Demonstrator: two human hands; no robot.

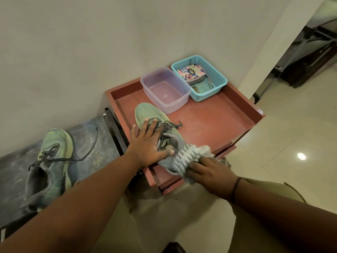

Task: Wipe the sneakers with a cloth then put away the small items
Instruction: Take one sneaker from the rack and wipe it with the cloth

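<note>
A green sneaker lies on the red tray-top table, toe pointing away from me. My left hand presses flat on its laces and tongue, thumb at the collar. My right hand grips a grey-and-white ribbed cloth against the sneaker's heel at the table's near edge. The second green sneaker lies on a dark bench to the left, laces loose.
A translucent purple tub stands at the back of the table. Beside it a blue mesh basket holds a patterned pouch and small items. The wall runs behind. Tiled floor lies to the right.
</note>
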